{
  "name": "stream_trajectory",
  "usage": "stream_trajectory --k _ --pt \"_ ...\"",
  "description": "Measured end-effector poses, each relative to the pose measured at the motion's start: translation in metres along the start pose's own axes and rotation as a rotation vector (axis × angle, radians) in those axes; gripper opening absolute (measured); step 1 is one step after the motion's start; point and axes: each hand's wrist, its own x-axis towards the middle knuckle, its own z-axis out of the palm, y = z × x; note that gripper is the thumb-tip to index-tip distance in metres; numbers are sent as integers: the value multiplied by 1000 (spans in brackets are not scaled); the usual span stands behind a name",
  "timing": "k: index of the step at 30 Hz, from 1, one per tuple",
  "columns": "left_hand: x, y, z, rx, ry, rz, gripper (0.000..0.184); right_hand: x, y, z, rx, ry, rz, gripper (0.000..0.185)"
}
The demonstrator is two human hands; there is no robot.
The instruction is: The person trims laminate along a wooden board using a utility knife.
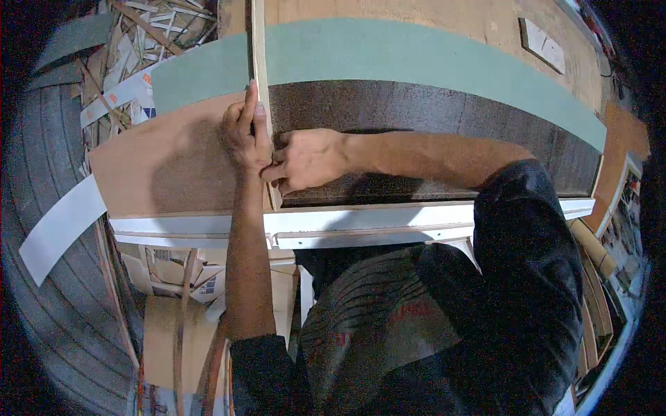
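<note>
Between ten and eleven o'clock, the left hand point(248, 133) lies half open along the narrow wooden strip point(259, 59), which runs towards eleven; uneven pressure could skew it. At eleven, the right hand point(309, 159) curls its fingers beside the strip's lower end. Whether either hand pinches it is hard to tell; a slip could scrape the dark brown panel point(444, 149) at two o'clock.
</note>
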Motion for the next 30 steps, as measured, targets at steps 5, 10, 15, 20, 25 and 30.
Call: stream_trajectory --k 5,10,15,20,25,30 --pt "-6 0 0 -28 -21 -47 44 -7 42 -55 -151 -158 52 11" --pt "-3 -1 3 46 35 -7 44 7 59 -93 -173 -417 179 11" --pt "1 20 -7 -60 -33 -128 45 -2 55 -71 -290 -268 168 14" --pt "1 4 -1 -38 -4 -33 48 -28 39 -112 -347 -48 285 22" --pt "5 10 0 -181 -40 -90 47 -52 -29 -107 -19 160 928 47" --pt "7 13 2 -208 -21 -28 50 -22 -70 -50 286 313 1300 60"
